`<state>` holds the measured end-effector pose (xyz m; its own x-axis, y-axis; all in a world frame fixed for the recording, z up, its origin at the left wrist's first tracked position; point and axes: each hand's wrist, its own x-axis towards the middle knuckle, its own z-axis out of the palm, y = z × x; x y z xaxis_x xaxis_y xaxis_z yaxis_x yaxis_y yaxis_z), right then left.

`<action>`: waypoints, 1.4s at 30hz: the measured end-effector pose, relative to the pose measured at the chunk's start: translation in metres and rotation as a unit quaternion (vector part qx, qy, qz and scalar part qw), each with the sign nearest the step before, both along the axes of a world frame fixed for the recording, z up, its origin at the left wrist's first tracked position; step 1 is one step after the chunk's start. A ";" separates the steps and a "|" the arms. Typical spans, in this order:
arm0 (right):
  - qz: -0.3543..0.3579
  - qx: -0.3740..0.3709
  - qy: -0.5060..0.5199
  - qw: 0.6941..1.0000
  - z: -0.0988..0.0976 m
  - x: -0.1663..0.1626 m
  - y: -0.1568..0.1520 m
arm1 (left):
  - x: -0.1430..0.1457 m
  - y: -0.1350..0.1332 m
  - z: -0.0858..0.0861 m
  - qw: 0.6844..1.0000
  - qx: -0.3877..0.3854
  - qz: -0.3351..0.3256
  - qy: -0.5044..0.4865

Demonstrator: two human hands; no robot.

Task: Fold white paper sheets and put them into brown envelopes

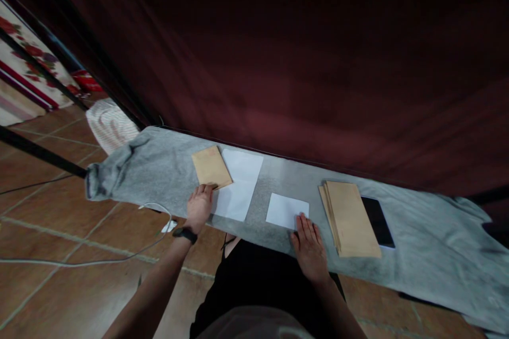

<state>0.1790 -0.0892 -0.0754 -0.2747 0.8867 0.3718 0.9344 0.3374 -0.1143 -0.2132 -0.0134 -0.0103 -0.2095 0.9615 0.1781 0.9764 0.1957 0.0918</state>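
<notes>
My left hand (199,205) rests at the near corner of a brown envelope (211,167) that lies over a white sheet of paper (238,185); its fingertips touch the envelope's edge with fingers curled together. My right hand (309,246) lies flat, fingers stretched out, with its fingertips on the near right corner of a small folded white paper (286,210). Both papers sit on a narrow table covered by a grey cloth (159,164).
A stack of brown envelopes (352,217) lies right of my right hand, with a dark phone (377,220) beside it. A dark red curtain (302,63) hangs behind the table. A white cable (119,254) trails over the tiled floor at left.
</notes>
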 end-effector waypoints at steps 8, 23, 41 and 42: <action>0.004 -0.009 -0.007 1.000 0.002 0.001 0.002 | 0.005 -0.006 0.009 0.990 0.057 0.019 -0.124; 0.014 -0.037 0.037 0.999 0.002 0.005 0.004 | -0.024 0.020 0.016 0.890 -0.005 0.054 -0.453; -0.030 -0.348 0.722 0.597 0.068 -0.089 0.030 | 0.187 -0.083 0.021 0.938 0.028 -0.344 -0.029; -0.029 -0.341 0.731 0.590 0.068 -0.087 0.030 | 0.187 -0.083 0.019 0.937 0.028 -0.346 -0.046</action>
